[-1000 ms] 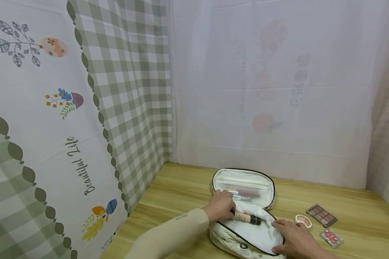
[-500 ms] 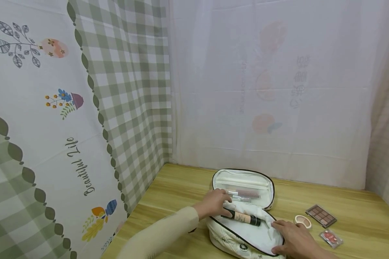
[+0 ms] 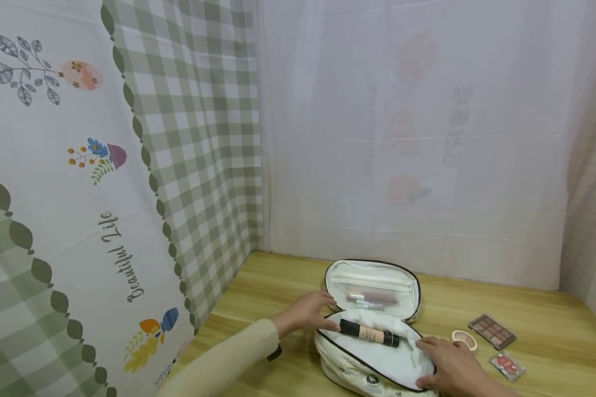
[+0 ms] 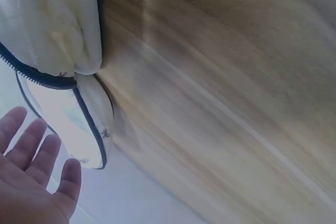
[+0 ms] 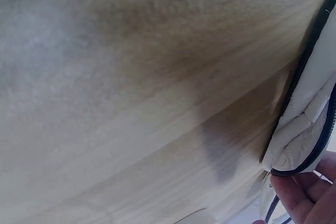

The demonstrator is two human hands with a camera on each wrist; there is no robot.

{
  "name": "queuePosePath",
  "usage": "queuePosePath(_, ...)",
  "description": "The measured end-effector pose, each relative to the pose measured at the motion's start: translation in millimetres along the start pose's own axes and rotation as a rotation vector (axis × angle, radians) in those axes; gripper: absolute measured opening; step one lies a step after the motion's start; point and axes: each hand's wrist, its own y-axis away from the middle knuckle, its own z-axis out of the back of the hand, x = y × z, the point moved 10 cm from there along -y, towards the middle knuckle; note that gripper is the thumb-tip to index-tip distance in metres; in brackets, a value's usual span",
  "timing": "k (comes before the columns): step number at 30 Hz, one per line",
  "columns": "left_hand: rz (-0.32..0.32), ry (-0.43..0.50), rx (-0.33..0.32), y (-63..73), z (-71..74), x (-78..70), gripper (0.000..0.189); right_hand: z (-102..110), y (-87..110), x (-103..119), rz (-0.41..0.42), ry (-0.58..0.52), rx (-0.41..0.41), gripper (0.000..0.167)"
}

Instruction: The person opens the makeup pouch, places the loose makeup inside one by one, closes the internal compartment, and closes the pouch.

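Note:
A cream quilted makeup bag (image 3: 345,353) stands unzipped on the table, its lid (image 3: 335,281) tipped back. Inside lies a foundation tube (image 3: 371,334) with black ends and a beige middle. Just left of the opening is my left hand (image 3: 305,312), fingers spread and holding nothing; its palm (image 4: 26,182) shows in the left wrist view. With my right hand (image 3: 452,364) I grip the bag's right rim. In the right wrist view, the fingers (image 5: 294,198) are at the dark zipper edge (image 5: 299,170). Slim tubes (image 3: 372,298) sit in the lid's clear pocket.
To the right of the bag lie an eyeshadow palette (image 3: 493,331), a round compact (image 3: 464,340) and a small clear case with red contents (image 3: 507,365). A checked cloth (image 3: 203,138) hangs at the left, and a white curtain (image 3: 328,138) at the back of the wooden table (image 3: 268,281).
My left hand has let go of the foundation tube and drawn back leftward out of the bag. The tube stays inside. My right hand keeps its place on the rim.

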Motion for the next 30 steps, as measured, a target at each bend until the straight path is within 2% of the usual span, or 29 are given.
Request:
queuePosePath(9, -0.069, 0.116, 0.059, 13.0, -8.0, -3.2, 0.071, 7.6, 2.2, 2.1, 0.001, 0.027, -0.045, 0.087)
queuePosePath(13, -0.099, 0.081, 0.062, 17.7, -9.8, -5.5, 0.073, 11.6, 3.5, 4.5, 0.017, 0.033, -0.070, 0.087)
queuePosePath(20, -0.182, -0.073, 0.080, 23.1, -15.4, -8.9, 0.075, 17.1, 4.3, 4.9, 0.009, 0.031, -0.097, 0.086)
queuePosePath(26, -0.221, -0.123, 0.113, 27.9, -23.7, -5.8, 0.079, 24.4, 4.5, 5.0, 0.007, 0.039, -0.129, 0.083)
queuePosePath(30, -0.259, -0.144, 0.109, 32.0, -25.5, -7.9, 0.079, 33.1, 6.6, 3.4, -0.004, 0.018, -0.168, 0.079)
